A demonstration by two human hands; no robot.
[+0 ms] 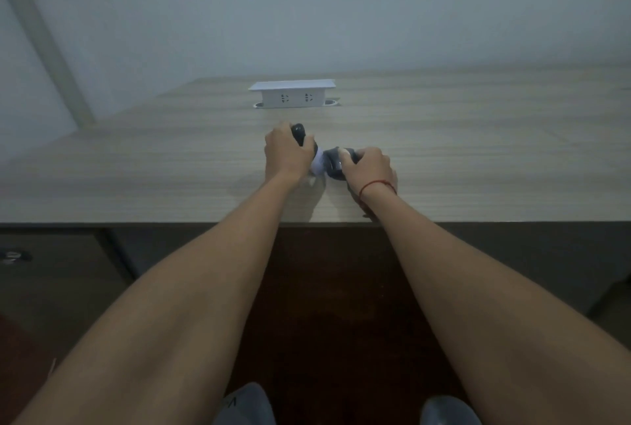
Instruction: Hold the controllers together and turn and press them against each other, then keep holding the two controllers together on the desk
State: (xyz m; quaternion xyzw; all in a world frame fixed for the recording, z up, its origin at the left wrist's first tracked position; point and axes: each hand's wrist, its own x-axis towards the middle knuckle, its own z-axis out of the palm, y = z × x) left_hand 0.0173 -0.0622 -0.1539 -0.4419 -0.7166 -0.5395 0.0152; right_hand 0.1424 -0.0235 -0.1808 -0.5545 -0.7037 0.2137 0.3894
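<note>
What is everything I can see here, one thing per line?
Dark grey rounded object: one, gripped by the left hand, on the desk.
Dark grey rounded piece: one, under the right hand's grip.
White part: one, between the two dark pieces; what it is cannot be told.
White raised socket box: one, far middle of the desk, two outlets facing the person.
Light wood-grain desk: one, spanning the view.
Pale wall: behind the desk.
Red string bracelet: one, right wrist.
Grey shoes: two, bottom edge.
Left hand: one, curled.
Right hand: one, curled.
</note>
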